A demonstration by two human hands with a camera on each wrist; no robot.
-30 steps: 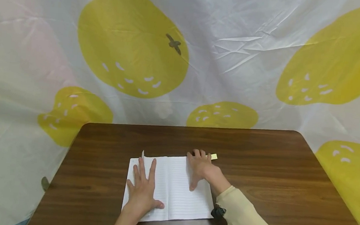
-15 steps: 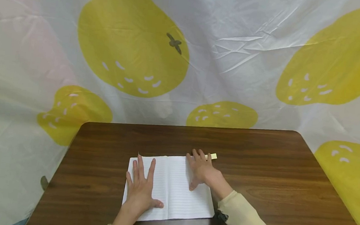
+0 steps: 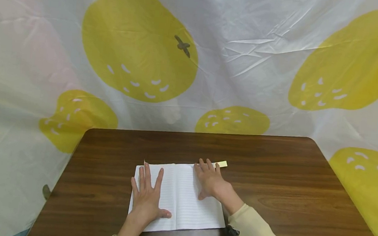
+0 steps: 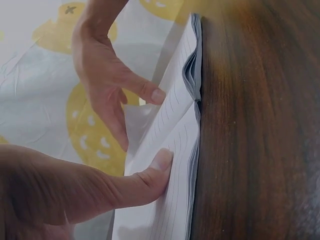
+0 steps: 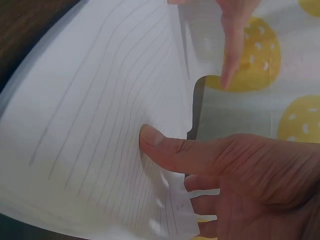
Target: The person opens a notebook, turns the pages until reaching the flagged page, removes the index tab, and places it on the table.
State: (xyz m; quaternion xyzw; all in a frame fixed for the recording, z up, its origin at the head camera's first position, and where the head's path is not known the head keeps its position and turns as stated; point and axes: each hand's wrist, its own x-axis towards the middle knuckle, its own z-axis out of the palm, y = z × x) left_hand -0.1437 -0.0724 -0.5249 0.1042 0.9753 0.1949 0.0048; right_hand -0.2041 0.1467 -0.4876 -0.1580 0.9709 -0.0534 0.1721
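An open notebook [image 3: 194, 212] with lined white pages lies on the brown table, its fold near the middle. My left hand [image 3: 148, 200] rests spread over the left page, thumb reaching toward the fold and fingertips close to the top edge. On the right page lies my right hand [image 3: 211, 181], fingers extended at the top edge and thumb on the paper. The right wrist view shows that thumb [image 5: 157, 140] against the ruled page, the other fingers partly hidden beyond the edge. A pale yellow paper strip [image 3: 221, 163] sticks out beside the right fingertips.
The wood-grain table [image 3: 287, 186] extends around the notebook on all sides. Behind its far edge hangs a white cloth [image 3: 246, 81] printed with big yellow fruit. A dark object [image 3: 233, 231] shows under the right sleeve.
The white sliver standing above the left page's top edge has shrunk to a small tip by the left fingertips. My right hand has shifted slightly left, showing more of the yellow strip.
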